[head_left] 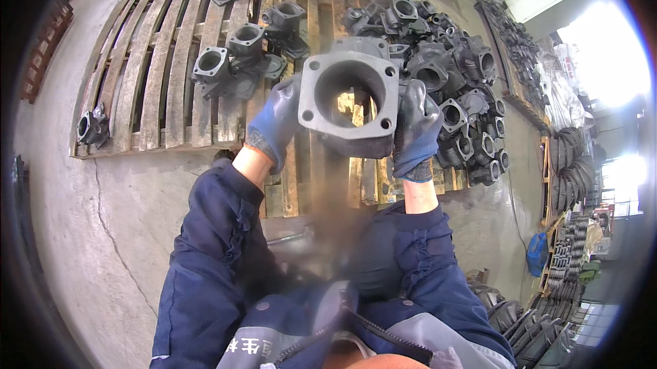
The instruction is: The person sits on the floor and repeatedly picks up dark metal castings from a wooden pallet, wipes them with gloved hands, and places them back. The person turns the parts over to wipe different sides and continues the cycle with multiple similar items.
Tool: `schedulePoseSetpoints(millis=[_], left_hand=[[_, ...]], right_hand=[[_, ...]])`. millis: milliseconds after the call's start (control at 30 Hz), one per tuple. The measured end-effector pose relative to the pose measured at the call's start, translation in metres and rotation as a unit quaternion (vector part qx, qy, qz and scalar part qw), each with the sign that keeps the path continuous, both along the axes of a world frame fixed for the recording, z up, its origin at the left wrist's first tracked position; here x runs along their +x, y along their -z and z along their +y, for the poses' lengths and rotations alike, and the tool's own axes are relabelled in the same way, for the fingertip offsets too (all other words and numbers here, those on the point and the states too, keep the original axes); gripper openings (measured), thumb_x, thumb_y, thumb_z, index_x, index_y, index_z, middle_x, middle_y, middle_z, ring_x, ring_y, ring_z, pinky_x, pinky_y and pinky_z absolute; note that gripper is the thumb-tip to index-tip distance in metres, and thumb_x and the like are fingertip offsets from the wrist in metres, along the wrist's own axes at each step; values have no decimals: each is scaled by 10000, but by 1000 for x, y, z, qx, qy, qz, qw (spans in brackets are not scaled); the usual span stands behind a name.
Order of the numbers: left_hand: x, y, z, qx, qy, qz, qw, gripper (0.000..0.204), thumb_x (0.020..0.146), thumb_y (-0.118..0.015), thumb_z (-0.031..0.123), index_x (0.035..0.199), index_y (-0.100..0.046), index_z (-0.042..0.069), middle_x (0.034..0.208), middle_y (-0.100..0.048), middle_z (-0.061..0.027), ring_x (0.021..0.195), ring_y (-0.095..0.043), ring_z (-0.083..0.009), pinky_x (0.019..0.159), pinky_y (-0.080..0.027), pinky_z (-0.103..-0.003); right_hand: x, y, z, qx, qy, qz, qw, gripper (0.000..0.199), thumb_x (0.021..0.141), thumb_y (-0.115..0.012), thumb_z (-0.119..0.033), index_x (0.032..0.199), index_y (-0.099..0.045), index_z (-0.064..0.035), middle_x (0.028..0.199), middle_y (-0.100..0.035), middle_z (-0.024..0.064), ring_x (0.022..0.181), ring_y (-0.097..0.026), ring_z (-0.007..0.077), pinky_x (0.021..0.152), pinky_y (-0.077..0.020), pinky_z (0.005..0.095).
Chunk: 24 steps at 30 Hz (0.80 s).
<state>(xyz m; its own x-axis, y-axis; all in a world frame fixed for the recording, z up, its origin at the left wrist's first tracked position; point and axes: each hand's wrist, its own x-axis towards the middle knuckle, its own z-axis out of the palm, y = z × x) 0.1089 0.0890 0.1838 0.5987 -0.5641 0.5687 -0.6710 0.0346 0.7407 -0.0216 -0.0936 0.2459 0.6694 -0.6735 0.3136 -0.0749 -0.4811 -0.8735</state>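
Observation:
Up close in front of me is a grey cast-metal housing [350,61], its square flange facing me. The flange has a bolt hole at each corner and a wide round bore through which pallet wood shows. My left hand [276,119], in a blue and grey work glove, grips the housing's left side. On the opposite side my right hand [418,126], gloved alike, is closed on it too. Some fingers of both hands are hidden behind the casting. Both forearms, in dark blue sleeves, reach up from below.
Beneath the housing, castings heap [438,71] on the right of a wooden pallet [321,23]. Several more stand on a left-hand pallet [161,61], with one casting [94,127] at its corner. A blue object [537,252] and stacked parts [568,252] lie right. Dark shoes show at the top.

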Motion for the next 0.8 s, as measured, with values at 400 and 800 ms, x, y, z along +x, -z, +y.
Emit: schedulePoseSetpoints(millis=[400,800], left_hand=[[-20,-35,-1,-74,-34,21,996,189,970,-561,150,1089,-600,8,989,-614,-134,813,-605,-250,758,-495,-296],[-26,-54,-2,-110,12,248,962,349,1018,-501,266,1202,-635,2,1126,-672,-87,1026,-614,-142,898,-484,-287]], right_hand=[[9,2,-23,-383,-77,-143,909,253,826,-706,-186,1001,-622,-24,918,-674,115,720,-649,238,623,-523,346],[11,10,-6,-117,-59,-147,980,315,761,-742,-130,1030,-624,-18,948,-662,110,810,-653,246,687,-531,328]])
